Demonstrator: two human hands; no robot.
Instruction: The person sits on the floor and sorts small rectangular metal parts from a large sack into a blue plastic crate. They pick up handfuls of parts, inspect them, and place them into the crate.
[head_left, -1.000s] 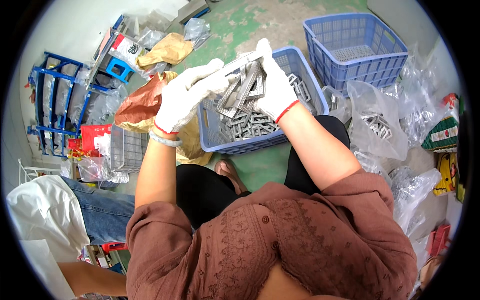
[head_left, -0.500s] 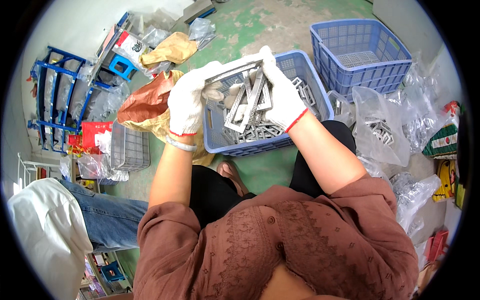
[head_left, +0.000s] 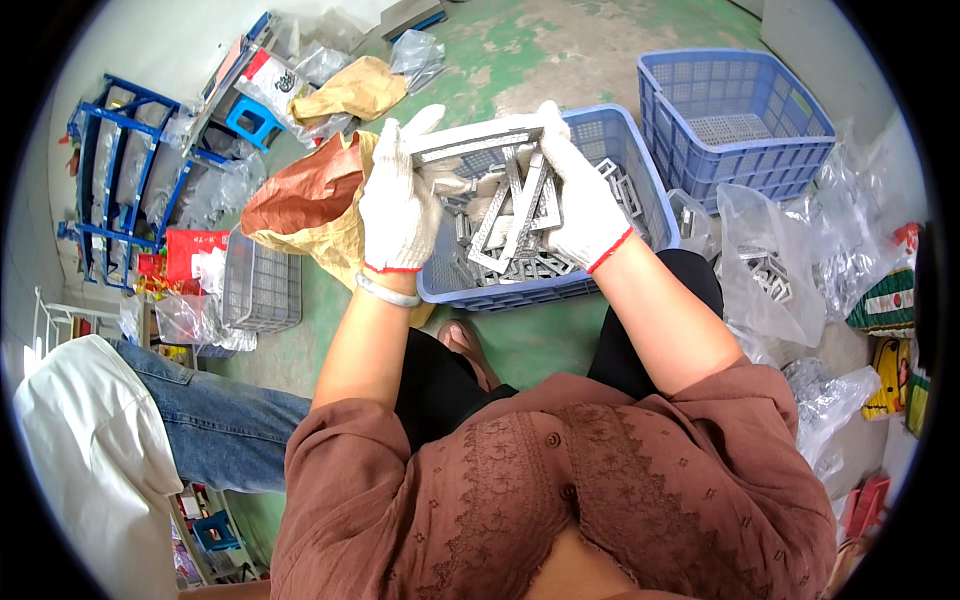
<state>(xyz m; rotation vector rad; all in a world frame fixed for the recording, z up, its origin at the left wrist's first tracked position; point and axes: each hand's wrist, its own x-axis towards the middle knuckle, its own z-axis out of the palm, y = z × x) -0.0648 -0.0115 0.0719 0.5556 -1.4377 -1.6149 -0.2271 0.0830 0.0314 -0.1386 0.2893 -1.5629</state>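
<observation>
While both gloved hands pinch one grey metal frame by its ends, spare frames hang under the right hand's fingers, the left hand steadying above the blue basket.

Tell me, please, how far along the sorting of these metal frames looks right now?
Done: a clear bag to the right already holds some frames. In hand: the left hand holds a long strip and the right hand a bunch of metal frames above the blue basket. Left: many loose frames lie in that basket, and the second blue basket behind it looks empty.
</observation>
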